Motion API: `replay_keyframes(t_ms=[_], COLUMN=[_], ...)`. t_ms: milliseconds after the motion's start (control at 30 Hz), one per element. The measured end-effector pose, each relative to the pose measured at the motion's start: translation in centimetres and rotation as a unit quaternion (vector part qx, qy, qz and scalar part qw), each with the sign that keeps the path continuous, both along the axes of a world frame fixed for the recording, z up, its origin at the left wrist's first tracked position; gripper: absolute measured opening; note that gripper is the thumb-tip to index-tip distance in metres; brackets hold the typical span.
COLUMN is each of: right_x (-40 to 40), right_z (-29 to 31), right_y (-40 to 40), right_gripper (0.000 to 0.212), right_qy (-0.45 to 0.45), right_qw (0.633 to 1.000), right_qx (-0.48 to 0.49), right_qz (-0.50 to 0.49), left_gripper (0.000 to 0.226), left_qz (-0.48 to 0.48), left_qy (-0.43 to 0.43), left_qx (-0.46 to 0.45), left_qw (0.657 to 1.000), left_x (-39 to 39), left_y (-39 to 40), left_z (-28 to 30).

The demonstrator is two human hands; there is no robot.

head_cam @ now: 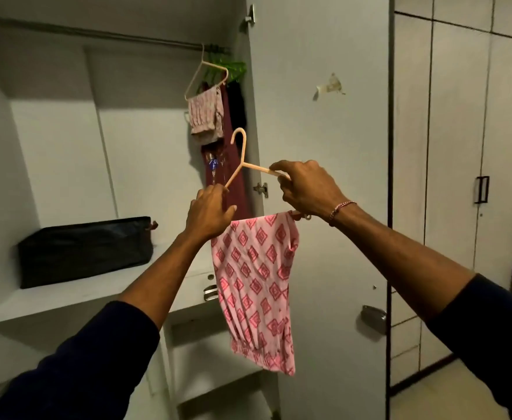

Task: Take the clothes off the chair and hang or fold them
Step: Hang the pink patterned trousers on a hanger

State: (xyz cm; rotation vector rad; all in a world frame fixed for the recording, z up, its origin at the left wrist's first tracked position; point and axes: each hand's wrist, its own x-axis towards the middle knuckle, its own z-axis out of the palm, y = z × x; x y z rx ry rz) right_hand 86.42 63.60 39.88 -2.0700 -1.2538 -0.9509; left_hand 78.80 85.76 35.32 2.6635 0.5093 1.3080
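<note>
fabric first: our pink diamond-print garment (254, 286) hangs at centre frame from the bottom bar of a peach plastic hanger (242, 165). it looks light and soft, likely to slide, so we judge the stiff hanger the best place to grip. our left hand (209, 213) pinches the hanger's lower left arm; our right hand (309, 189) curls around its right arm. upper centre, the wardrobe rail (97, 33) carries other hangers.
</note>
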Motion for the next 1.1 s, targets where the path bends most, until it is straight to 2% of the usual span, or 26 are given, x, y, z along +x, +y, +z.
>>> replay_keyframes(t_ms=[133,433,700,900,1100], right_x=[2.2,6.5,10.9,14.4,17.7], right_z=[2.0,5.6,8.9,14.4,21.1], right_y=[5.3,18.1,31.0,38.9,44.2], right_gripper=[0.029,0.023,0.029,0.024,0.027], right_qy=[-0.026,-0.034,-0.064,-0.101,-0.150], right_qw=[1.000,0.999,0.996,0.987,0.972], right_qx=[0.002,0.031,0.058,0.111,0.150], right_qz=[-0.014,-0.006,-0.016,-0.062,-0.105], left_gripper=[0.031,0.044,0.054,0.063,0.058], left_qz=[0.021,0.069,0.105,0.106,0.092], left_qy=[-0.010,-0.001,0.012,0.012,-0.017], left_qx=[0.018,0.042,0.123,0.165,0.205], left_qw=[1.000,0.997,0.987,0.981,0.974], left_x=[1.6,5.7,10.2,13.5,17.2], left_y=[4.5,14.9,26.9,35.7,40.8], left_z=[2.2,5.7,9.7,15.0,20.0])
